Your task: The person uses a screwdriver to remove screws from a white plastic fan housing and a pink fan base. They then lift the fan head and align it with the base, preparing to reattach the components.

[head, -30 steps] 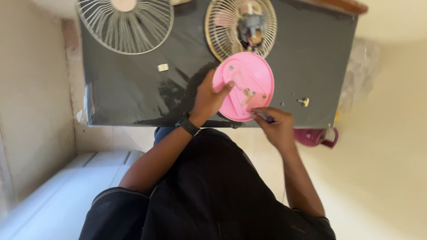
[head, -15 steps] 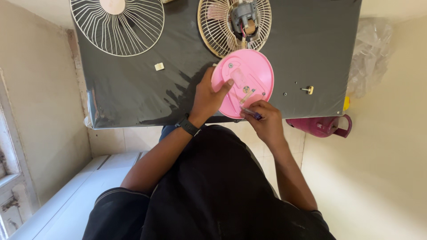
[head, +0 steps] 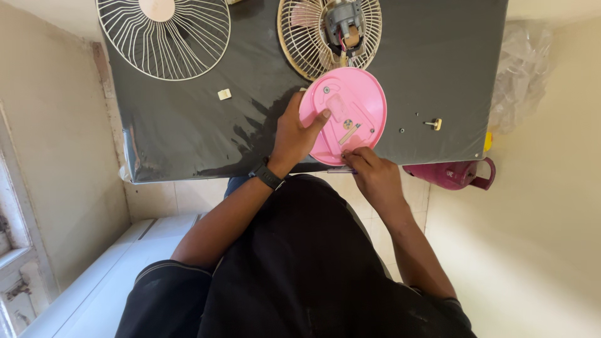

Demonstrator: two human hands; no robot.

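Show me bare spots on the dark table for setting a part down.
Free: the stretch between the white fan grille, small white block and left hand; also the far right corner past the small screws. Crowded around the pink disc.

The picture was bright and sharp, with soft daylight all over. The dark worktop [head: 188, 125] shone a little where light hit it. A dark shadow lay beside the left hand [head: 294, 134]. The edges looked slightly stretched.

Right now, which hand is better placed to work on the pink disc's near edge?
Right hand: it grips a thin tool at the pink disc's near edge. Left hand is steadying the disc.
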